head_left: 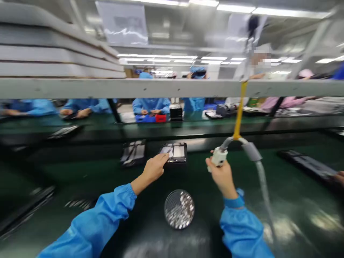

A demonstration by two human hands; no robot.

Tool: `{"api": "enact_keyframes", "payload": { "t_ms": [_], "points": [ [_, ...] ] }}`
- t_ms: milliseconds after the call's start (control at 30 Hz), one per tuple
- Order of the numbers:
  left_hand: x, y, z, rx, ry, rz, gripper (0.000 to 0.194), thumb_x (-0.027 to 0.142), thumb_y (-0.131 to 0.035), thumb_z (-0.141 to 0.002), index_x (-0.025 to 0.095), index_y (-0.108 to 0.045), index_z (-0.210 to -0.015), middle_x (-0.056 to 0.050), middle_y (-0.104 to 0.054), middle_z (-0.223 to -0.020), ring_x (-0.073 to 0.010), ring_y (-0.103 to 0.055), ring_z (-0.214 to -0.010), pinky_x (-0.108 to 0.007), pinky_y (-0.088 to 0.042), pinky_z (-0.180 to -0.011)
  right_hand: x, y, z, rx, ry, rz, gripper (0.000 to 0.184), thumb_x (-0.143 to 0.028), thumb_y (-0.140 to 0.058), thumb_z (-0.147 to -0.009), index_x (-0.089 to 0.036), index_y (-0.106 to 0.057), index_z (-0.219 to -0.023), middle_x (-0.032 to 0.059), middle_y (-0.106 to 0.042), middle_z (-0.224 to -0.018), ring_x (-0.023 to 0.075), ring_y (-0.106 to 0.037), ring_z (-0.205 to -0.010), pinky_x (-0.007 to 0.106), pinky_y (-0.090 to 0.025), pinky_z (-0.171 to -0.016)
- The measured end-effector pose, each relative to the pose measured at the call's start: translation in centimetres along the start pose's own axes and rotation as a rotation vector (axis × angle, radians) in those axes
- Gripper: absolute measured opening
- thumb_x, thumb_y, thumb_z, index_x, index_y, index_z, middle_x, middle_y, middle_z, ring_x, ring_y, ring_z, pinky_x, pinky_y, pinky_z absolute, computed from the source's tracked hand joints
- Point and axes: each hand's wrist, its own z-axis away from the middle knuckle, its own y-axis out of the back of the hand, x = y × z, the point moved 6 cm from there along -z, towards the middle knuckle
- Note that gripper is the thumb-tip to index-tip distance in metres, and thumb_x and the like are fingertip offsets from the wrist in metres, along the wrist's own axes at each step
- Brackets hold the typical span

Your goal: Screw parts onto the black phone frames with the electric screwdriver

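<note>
Work position on a green assembly belt (pixel 80 172), seen from head height. The flat electronic unit (pixel 176 152) lies on the belt directly ahead of the person, in a black-rimmed frame, with pale silvery panels exposed and its upper face uncovered. The left hand (pixel 153 169) is open, its fingers extended and their tips resting on the near-left part of the unit. The right hand (pixel 222 177) is closed around the body of a white electric screwdriver (pixel 219 156), held up and to the right of the unit and apart from it. A grey cable (pixel 252 151) loops from the tool to a yellow suspension strap (pixel 240 111). Between the forearms, nearer the person, a round dish (pixel 165 209) holds many small silver screws (pixel 179 209). Any screws already fitted in the unit are too small to tell, so the work done on it cannot be judged; the dish is far from spent. A similar dark unit (pixel 133 153) lies just left of the first, and co-workers in blue sleeves (pixel 151 105) sit beyond an overhead rail (pixel 161 89).
</note>
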Motion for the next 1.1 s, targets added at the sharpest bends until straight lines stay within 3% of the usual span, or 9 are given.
{"api": "enact_keyframes", "payload": {
  "t_ms": [133,233,333,433,567,667,733,900,1100],
  "points": [
    [-1.7,4.0,14.7,0.032,0.061,-0.135,0.067,-0.001,-0.045,-0.075,0.018,-0.060,-0.138,-0.013,-0.058,-0.144,-0.0306,-0.051,-0.138,-0.045,-0.048,-0.109,0.5,-0.1,0.1,-0.035,-0.108,-0.039,0.055,-0.051,-0.078,-0.070,-0.017,-0.066,-0.112,0.0038,-0.065,-0.085,0.0180,-0.057,-0.072,0.032,-0.046,-0.066],
    [0.9,5.0,25.6,0.156,-0.084,-0.322,0.066,0.001,-0.041,-0.080,0.018,-0.056,-0.141,-0.013,-0.060,-0.142,-0.0311,-0.055,-0.134,-0.044,-0.052,-0.102,0.1,0.1,0.5,-0.025,-0.120,-0.034,0.052,-0.048,-0.078,-0.069,-0.017,-0.068,-0.110,0.0034,-0.066,-0.081,0.0171,-0.057,-0.065,0.031,-0.045,-0.061],
    [2.9,3.2,31.9,-0.065,-0.164,-0.320,0.064,0.013,-0.053,-0.083,0.023,-0.049,-0.146,-0.011,-0.059,-0.144,-0.0303,-0.057,-0.131,-0.041,-0.053,-0.101,-0.3,0.4,0.8,0.009,-0.102,-0.035,0.046,-0.046,-0.080,-0.065,-0.019,-0.071,-0.102,0.0035,-0.067,-0.080,0.0181,-0.059,-0.066,0.030,-0.045,-0.059],
    [1.5,2.5,31.3,-0.253,-0.115,-0.123,0.050,0.035,-0.068,-0.082,0.028,-0.060,-0.131,-0.009,-0.064,-0.137,-0.0298,-0.060,-0.127,-0.045,-0.050,-0.106,0.0,0.3,1.0,0.028,-0.122,-0.058,0.043,-0.044,-0.082,-0.062,-0.021,-0.072,-0.096,0.0026,-0.067,-0.079,0.0187,-0.061,-0.068,0.029,-0.045,-0.057],
    [-8.1,3.8,24.7,-0.079,0.249,-0.111,0.020,0.030,-0.058,-0.093,0.015,-0.066,-0.104,-0.019,-0.063,-0.131,-0.0324,-0.054,-0.132,-0.051,-0.045,-0.111,0.7,-0.3,1.2,0.014,-0.152,-0.066,0.044,-0.043,-0.085,-0.060,-0.024,-0.072,-0.097,0.0008,-0.066,-0.077,0.0179,-0.060,-0.066,0.028,-0.046,-0.053],
    [-14.2,2.9,22.0,-0.081,0.353,-0.118,0.023,0.030,-0.063,-0.094,0.013,-0.065,-0.108,-0.014,-0.066,-0.118,-0.0285,-0.062,-0.116,-0.050,-0.052,-0.100,0.9,-0.5,1.4,-0.001,-0.140,-0.066,0.047,-0.043,-0.086,-0.061,-0.025,-0.073,-0.102,0.0001,-0.066,-0.076,0.0172,-0.059,-0.065,0.027,-0.046,-0.052],
    [-16.4,2.0,21.8,-0.102,0.390,-0.098,0.028,0.035,-0.065,-0.095,0.014,-0.063,-0.115,-0.009,-0.065,-0.116,-0.0230,-0.065,-0.105,-0.045,-0.056,-0.092,0.9,-0.6,1.6,-0.008,-0.139,-0.059,0.047,-0.044,-0.086,-0.061,-0.025,-0.073,-0.102,0.0002,-0.066,-0.077,0.0170,-0.059,-0.066,0.027,-0.046,-0.051],
    [-18.0,1.1,23.1,-0.109,0.460,0.019,0.031,0.037,-0.063,-0.097,0.016,-0.062,-0.120,-0.009,-0.063,-0.122,-0.0224,-0.064,-0.107,-0.044,-0.057,-0.091,0.9,-0.6,1.7,0.009,-0.177,-0.063,0.042,-0.040,-0.086,-0.062,-0.026,-0.073,-0.099,-0.0005,-0.067,-0.081,0.0166,-0.060,-0.069,0.027,-0.048,-0.055],
    [-18.5,3.5,21.8,-0.006,0.565,0.266,0.026,0.039,-0.063,-0.096,0.015,-0.065,-0.106,-0.007,-0.067,-0.111,-0.0200,-0.065,-0.100,-0.042,-0.055,-0.090,0.4,-0.9,1.8,-0.013,-0.133,-0.040,0.032,-0.039,-0.084,-0.063,-0.024,-0.072,-0.088,0.0003,-0.067,-0.084,0.0173,-0.061,-0.071,0.030,-0.048,-0.060]
  ]
}}
